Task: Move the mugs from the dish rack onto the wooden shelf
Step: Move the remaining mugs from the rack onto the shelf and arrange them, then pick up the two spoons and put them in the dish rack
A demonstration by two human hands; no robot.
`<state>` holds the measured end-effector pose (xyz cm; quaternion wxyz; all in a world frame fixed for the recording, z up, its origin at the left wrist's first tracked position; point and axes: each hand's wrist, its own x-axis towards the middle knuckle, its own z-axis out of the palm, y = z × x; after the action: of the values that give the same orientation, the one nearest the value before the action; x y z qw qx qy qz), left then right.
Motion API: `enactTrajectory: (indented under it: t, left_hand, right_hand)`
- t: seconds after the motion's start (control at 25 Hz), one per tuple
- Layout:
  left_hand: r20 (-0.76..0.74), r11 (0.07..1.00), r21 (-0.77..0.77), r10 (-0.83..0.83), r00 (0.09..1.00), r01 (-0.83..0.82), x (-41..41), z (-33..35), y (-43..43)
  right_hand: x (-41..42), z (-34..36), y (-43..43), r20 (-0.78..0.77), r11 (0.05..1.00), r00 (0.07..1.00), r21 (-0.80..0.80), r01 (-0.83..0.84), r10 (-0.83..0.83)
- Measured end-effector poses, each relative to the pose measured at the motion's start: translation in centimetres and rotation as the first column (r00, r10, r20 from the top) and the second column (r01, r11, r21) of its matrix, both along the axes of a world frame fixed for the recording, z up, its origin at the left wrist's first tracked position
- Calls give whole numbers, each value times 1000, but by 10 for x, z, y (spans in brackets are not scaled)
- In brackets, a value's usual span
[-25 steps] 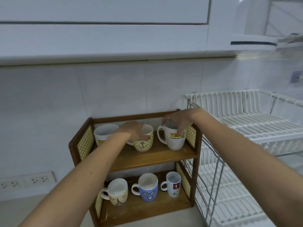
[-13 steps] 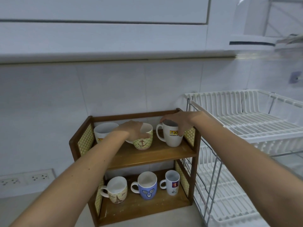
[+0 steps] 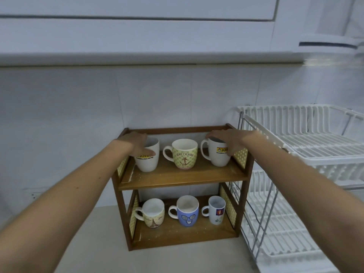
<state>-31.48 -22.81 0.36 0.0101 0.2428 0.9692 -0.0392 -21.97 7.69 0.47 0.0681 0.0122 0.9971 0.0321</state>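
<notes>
Fingers (image 3: 146, 152) of left hand (image 3: 137, 143) grip left white mug (image 3: 147, 161); right hand (image 3: 226, 139) grips right white mug (image 3: 218, 157); anchor mug (image 3: 184, 154) between.

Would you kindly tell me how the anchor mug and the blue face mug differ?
The anchor mug is pale green with an anchor; the blue face mug is blue with a cartoon face. The anchor mug stands on the top shelf, the blue face mug on the bottom. Both are upright, handles left, untouched by either hand.

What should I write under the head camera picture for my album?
Two hands rest on white mugs on the wooden shelf, six mugs shelved.
</notes>
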Motion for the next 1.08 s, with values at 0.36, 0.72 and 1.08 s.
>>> enactTrajectory:
  t: [0.36, 0.72, 1.08]
  left_hand:
    - [-159, 997, 61, -31, 987, 41, 14, -25, 12]
    - [-407, 806, 513, -74, 910, 295, 134, -126, 35]
    - [177, 629, 777, -256, 950, 25, 355, -288, 115]
  right_hand:
    - [36, -40, -42, -244, 996, 967, 28, 87, -78]
    - [140, -118, -83, -540, 964, 835, -262, -47, -107]
    - [273, -255, -1, -324, 809, 901, -586, 49, -290]
